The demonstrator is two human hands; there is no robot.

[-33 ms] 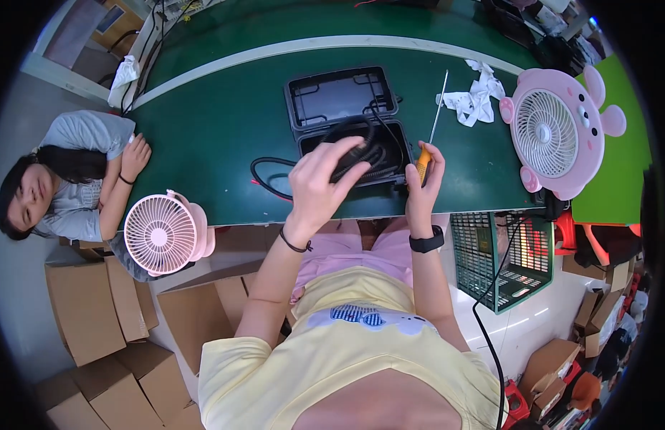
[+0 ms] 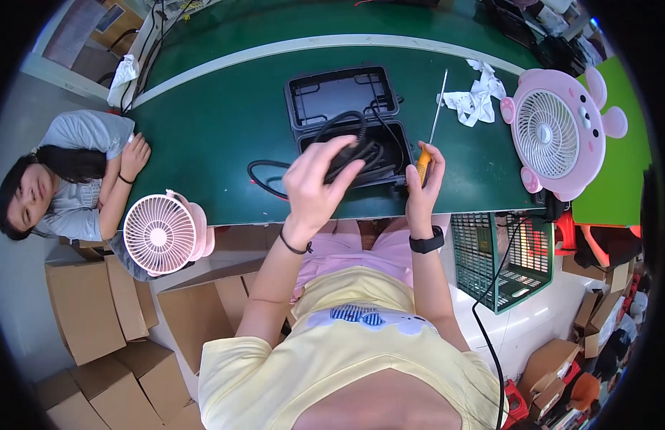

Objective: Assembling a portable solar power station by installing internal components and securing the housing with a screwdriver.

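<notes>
Over an open black plastic case (image 2: 341, 93) on the green table, my left hand (image 2: 314, 183) grips a bundle of black coiled cable (image 2: 361, 152) between thumb and fingers. One loop of the cable hangs out to the left, with a small red bit near its end. The case's lid leans back, and a thin black lead crosses it. At the case's right front corner, my right hand (image 2: 426, 190) is closed around the orange handle of a screwdriver (image 2: 423, 163). Its long metal shaft points up and away. The bundle and my left hand hide much of the case's inside.
A pink animal-shaped fan (image 2: 562, 132) stands at the right, beside crumpled white tissue (image 2: 477, 100). Another pink fan (image 2: 160, 235) is at the left, near a person (image 2: 82, 172) leaning on the table. A green crate (image 2: 497, 258) and cardboard boxes (image 2: 85, 304) are below.
My left hand has shifted slightly left with the cable bundle, and the loose loop has moved a little left too. My right hand and the screwdriver look unmoved.
</notes>
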